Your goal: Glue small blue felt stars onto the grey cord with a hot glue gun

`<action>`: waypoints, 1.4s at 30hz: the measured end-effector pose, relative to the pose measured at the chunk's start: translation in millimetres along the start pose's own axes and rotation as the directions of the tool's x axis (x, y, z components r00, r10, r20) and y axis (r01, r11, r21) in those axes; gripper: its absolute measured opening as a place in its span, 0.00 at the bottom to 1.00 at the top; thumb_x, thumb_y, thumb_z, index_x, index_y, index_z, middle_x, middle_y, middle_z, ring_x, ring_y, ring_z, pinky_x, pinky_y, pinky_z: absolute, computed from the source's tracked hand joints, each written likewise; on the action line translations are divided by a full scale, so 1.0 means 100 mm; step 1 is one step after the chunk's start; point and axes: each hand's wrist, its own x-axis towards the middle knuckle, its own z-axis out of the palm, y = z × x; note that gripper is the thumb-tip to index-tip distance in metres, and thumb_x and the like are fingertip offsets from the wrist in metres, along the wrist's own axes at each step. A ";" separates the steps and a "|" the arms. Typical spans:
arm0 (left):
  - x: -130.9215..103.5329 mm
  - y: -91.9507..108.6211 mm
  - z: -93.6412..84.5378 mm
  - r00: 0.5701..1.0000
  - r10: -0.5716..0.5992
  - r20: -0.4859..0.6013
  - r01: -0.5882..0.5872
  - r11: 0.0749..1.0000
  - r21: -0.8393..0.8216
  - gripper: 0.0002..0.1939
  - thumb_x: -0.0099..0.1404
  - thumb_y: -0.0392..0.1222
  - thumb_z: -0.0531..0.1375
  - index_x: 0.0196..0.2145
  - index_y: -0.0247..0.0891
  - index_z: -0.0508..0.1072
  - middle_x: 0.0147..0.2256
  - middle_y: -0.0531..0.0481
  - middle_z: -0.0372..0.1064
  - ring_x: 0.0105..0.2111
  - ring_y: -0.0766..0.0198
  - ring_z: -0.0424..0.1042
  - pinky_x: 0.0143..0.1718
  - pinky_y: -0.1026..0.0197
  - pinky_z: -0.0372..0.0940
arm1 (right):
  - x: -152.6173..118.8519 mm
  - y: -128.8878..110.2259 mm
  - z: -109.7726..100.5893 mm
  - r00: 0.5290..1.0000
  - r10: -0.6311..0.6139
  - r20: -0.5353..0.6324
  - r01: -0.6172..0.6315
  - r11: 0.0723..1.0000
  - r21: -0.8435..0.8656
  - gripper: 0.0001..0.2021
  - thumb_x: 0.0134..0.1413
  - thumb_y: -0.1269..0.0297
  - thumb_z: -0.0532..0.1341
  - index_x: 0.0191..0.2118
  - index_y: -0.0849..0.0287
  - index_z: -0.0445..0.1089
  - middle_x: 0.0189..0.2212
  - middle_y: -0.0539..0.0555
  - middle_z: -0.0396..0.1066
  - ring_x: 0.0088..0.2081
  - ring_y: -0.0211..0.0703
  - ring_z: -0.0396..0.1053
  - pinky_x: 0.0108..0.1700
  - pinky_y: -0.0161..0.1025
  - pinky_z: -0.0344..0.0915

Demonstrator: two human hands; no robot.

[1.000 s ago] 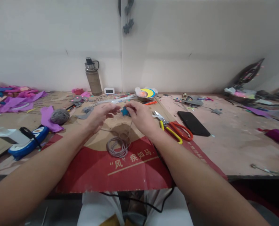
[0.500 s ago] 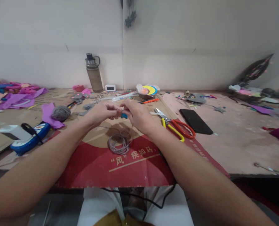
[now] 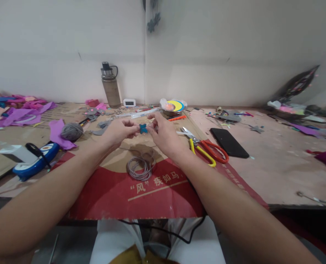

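A small blue star-shaped piece (image 3: 143,128) is stretched between my two hands, above the red and brown paper sheet (image 3: 163,205). My left hand (image 3: 123,130) pinches its left side between thumb and fingertips. On the other side, the thumb and fingers of my right hand (image 3: 161,130) close on its right edge. Below the hands lies a loose coil of grey cord (image 3: 139,168), with a strand running up toward my fingers. Whether that strand is tied to the blue piece, I cannot tell.
Red-handled scissors (image 3: 213,151) and a yellow-handled tool (image 3: 202,152) lie right of my hands, beside a black phone (image 3: 229,142). Leftward are a grey yarn ball (image 3: 72,131) and a blue-white power strip (image 3: 36,161). A bottle (image 3: 110,86) stands by the wall.
The blue piece, mostly covered by my fingers before, now shows its star shape. My hands have drawn slightly apart around it.
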 end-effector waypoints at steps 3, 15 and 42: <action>0.00 -0.01 0.02 1.000 -0.002 -0.025 0.001 1.000 -0.019 0.08 0.49 0.39 0.67 0.20 0.36 0.72 0.20 0.48 0.69 0.20 0.69 0.65 0.24 0.65 0.59 | 0.00 -0.02 -0.01 0.998 -0.053 -0.029 0.051 0.996 -0.071 0.07 0.53 0.71 0.58 0.39 0.57 0.64 0.31 0.52 0.67 0.33 0.41 0.63 0.38 0.39 0.59; -0.03 0.02 0.10 0.997 -0.027 -0.078 0.007 0.968 -0.250 0.11 0.49 0.39 0.67 0.20 0.35 0.68 0.21 0.49 0.69 0.23 0.70 0.67 0.28 0.65 0.63 | -0.03 -0.02 0.06 0.994 -0.094 -0.046 0.092 0.995 -0.041 0.03 0.53 0.69 0.58 0.29 0.57 0.65 0.29 0.51 0.67 0.32 0.40 0.61 0.36 0.38 0.57; -0.12 0.10 0.21 0.988 -0.045 -0.144 -0.003 0.949 -0.316 0.09 0.51 0.40 0.66 0.23 0.33 0.70 0.23 0.49 0.70 0.23 0.70 0.68 0.27 0.66 0.61 | -0.05 -0.04 0.09 0.983 0.144 -0.112 -0.120 0.974 0.193 0.03 0.51 0.65 0.59 0.32 0.57 0.67 0.19 0.43 0.55 0.23 0.34 0.55 0.28 0.35 0.51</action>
